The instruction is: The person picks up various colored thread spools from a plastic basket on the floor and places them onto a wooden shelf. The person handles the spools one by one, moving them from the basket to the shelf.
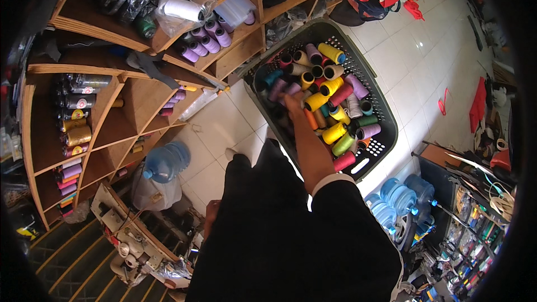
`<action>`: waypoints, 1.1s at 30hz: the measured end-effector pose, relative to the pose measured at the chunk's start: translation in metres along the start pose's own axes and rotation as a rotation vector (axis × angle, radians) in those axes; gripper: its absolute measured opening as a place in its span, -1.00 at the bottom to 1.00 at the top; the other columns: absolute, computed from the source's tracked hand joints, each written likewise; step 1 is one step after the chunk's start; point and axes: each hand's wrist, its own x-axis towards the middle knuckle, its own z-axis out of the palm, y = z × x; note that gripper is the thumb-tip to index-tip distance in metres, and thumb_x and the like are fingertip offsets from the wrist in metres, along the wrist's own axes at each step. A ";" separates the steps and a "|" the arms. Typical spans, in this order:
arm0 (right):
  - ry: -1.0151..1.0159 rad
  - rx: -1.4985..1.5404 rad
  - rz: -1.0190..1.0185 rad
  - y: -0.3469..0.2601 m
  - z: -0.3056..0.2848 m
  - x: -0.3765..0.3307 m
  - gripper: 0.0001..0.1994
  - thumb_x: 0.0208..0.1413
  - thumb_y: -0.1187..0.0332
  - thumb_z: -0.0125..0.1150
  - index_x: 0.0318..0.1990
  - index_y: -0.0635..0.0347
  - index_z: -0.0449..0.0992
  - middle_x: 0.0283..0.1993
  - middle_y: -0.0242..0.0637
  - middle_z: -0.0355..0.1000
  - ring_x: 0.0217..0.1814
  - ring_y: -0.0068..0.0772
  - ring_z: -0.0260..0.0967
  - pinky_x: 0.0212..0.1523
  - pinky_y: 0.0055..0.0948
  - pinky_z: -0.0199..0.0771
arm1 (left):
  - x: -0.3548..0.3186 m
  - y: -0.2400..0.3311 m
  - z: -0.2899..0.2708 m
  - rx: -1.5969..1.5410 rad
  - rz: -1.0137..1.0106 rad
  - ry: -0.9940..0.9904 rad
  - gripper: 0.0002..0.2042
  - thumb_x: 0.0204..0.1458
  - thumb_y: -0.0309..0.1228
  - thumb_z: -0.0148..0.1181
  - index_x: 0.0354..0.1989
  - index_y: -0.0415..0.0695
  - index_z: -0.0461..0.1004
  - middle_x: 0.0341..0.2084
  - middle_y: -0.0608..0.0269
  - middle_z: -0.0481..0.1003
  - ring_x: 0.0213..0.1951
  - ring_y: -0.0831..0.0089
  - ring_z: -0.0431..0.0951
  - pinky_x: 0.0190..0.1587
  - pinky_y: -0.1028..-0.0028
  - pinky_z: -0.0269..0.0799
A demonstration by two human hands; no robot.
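Note:
A dark, perforated plastic basket (391, 128) holds a heap of thread spools in many colours. My right hand (293, 104) reaches into its left part, fingers curled at a purple thread spool (291, 89) that is slightly blurred. Close to that hand lie a yellow spool (316, 101) and an orange spool (311, 118). Farther right in the heap are a dark red spool (340, 95) and a green spool (343, 144). My left hand (212, 212) hangs low beside my dark clothing, away from the basket, its fingers mostly hidden.
Wooden shelves (106, 117) with spools run along the left; purple spools (210, 43) stand on an upper one. A blue water bottle (168, 162) is left of my legs, more bottles (398, 194) at the right. A sewing machine (134, 251) sits lower left on pale floor tiles (218, 134).

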 end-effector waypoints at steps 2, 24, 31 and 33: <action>-0.056 0.169 -0.003 0.005 -0.016 0.000 -0.10 -0.20 0.33 0.42 0.24 0.39 -0.07 0.13 -0.03 0.20 0.16 -0.18 0.20 0.11 -0.25 0.27 | 0.011 0.037 -0.010 0.026 -0.014 -0.052 -0.70 0.11 -0.23 0.09 -0.30 -0.27 0.48 -0.51 0.17 0.51 -0.41 0.42 0.50 -0.30 0.41 0.40; -0.826 0.729 -0.334 -0.207 -0.103 -0.306 -0.77 0.11 0.44 0.17 -0.11 0.16 0.30 -0.05 -0.37 0.36 -0.05 -0.56 0.30 -0.05 -0.56 0.30 | -0.057 0.447 -0.046 -0.861 0.814 -0.541 -0.59 0.15 -0.36 0.05 0.13 -0.32 0.25 0.03 0.08 0.38 0.08 0.38 0.36 0.17 0.40 0.18; -0.423 0.305 -0.865 -0.231 -0.096 -0.332 -0.72 -0.01 0.50 0.26 -0.10 0.27 0.46 -0.19 -0.33 0.40 -0.15 -0.53 0.35 -0.11 -0.52 0.35 | -0.061 0.442 -0.062 -1.012 0.750 -0.426 -0.63 0.12 -0.44 0.10 0.08 -0.28 0.24 -0.06 0.08 0.44 -0.02 0.43 0.44 0.09 0.43 0.28; -0.365 0.104 -1.039 -0.242 -0.099 -0.337 -0.73 -0.06 0.53 0.28 -0.13 0.28 0.50 -0.25 -0.30 0.41 -0.20 -0.51 0.37 -0.15 -0.51 0.36 | -0.063 0.440 -0.065 -1.018 0.771 -0.407 -0.65 0.11 -0.45 0.10 0.05 -0.26 0.24 -0.07 0.07 0.45 -0.02 0.43 0.44 0.08 0.44 0.29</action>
